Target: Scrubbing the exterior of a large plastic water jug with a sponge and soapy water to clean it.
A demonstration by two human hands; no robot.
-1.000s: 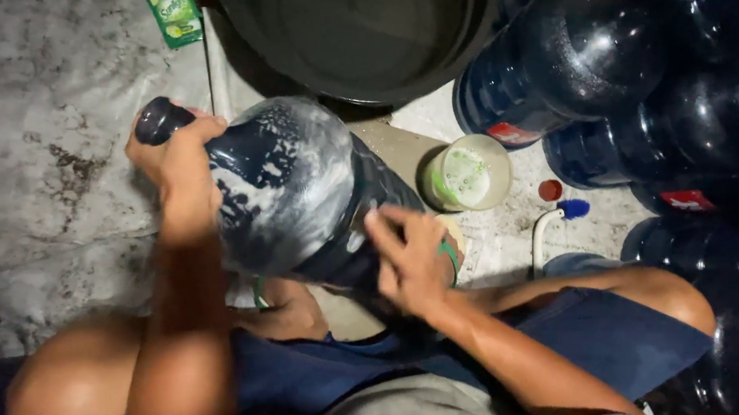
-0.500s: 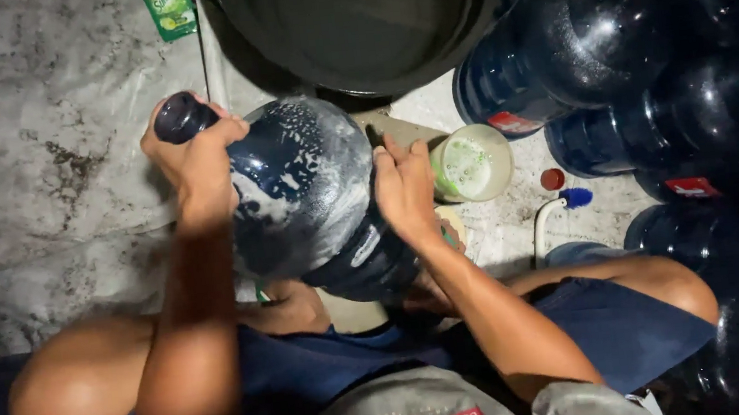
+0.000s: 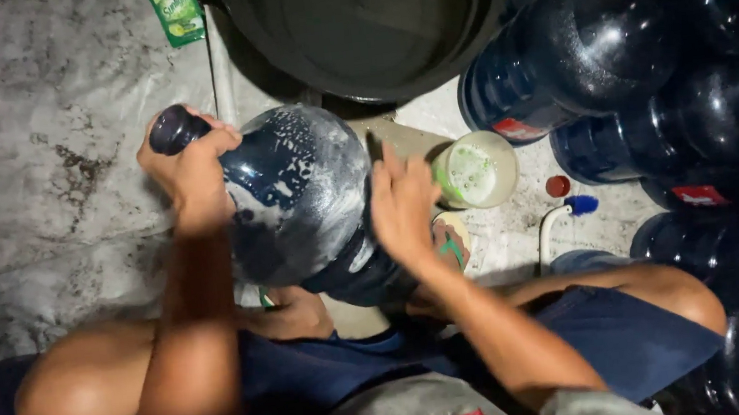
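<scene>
- Large dark blue water jug lies tilted on its side over the person's lap, neck pointing up-left, white soapy foam streaked over its shoulder.
- Left hand wraps around the jug's neck just below the mouth; fingers curled tight, gripping it.
- Right hand lies flat on the jug's body toward the base end; fingers spread and pressed to the surface, palm down, not curled around anything.
- Person squats on a grey concrete floor, stained dark in patches; bare knees on both sides, blue shorts, grey shirt at bottom edge.
- Big black basin sits at top centre, just beyond the jug.
- Small round container of green soapy liquid stands on the floor just right of the right hand, near the basin.
- Green sachet lies on the floor top-left, beside the basin.
- Small red cap and a white tube with blue tip lie on the floor right of the container.
- Stack of dark blue water jugs crowds the right side, lying close together.
- Sandal with green strap shows partly under the right hand; mostly hidden.
</scene>
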